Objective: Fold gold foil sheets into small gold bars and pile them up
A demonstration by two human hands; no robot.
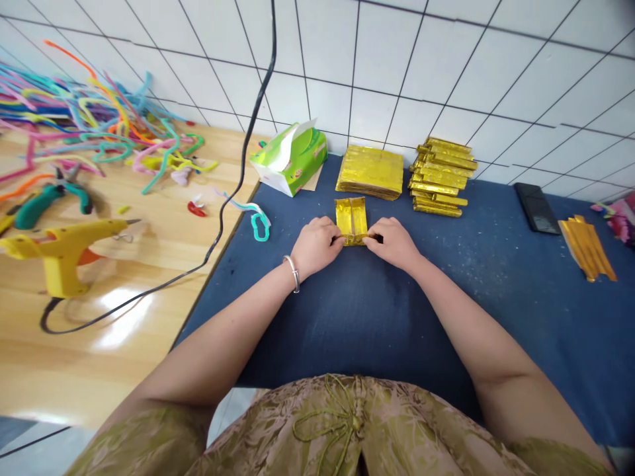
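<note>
One creased gold sheet [351, 215] lies on a dark blue tabletop [347, 317], its near edge pinched at one end by the left hand [315, 246] and at the other by the right hand [394, 244]. Behind it are one green box [307, 158] with white tissue [286, 151] poking out, one stack of gold sheets [374, 168] and one pile of folded gold strips [440, 182], too overlapped to count. One black phone [536, 207] lies to the right.
</note>
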